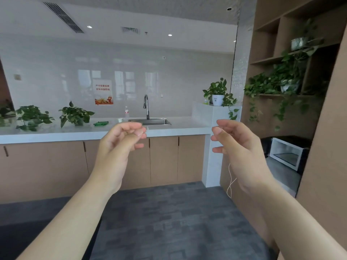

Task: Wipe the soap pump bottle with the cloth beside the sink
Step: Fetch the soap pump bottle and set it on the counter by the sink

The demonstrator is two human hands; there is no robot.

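I stand a few steps back from the counter (pixel 56 135). A green cloth (pixel 101 123) lies on it, left of the steel sink (pixel 150 122). A small clear bottle with a red label (pixel 127 112) stands at the sink's back left corner; its top is too small to make out. My left hand (pixel 120 145) is raised in front of me with loosely curled fingers and holds nothing. My right hand (pixel 238 147) is also raised, fingers apart and empty. Both hands are far from the cloth and the bottle.
A tall faucet (pixel 146 106) rises behind the sink, with a small cup (pixel 120 120) beside it. Potted plants (pixel 75 115) line the counter's left and a raised ledge (pixel 217 96) on the right. A microwave (pixel 287 154) sits low right. A thin thread (pixel 230 182) dangles by my right wrist.
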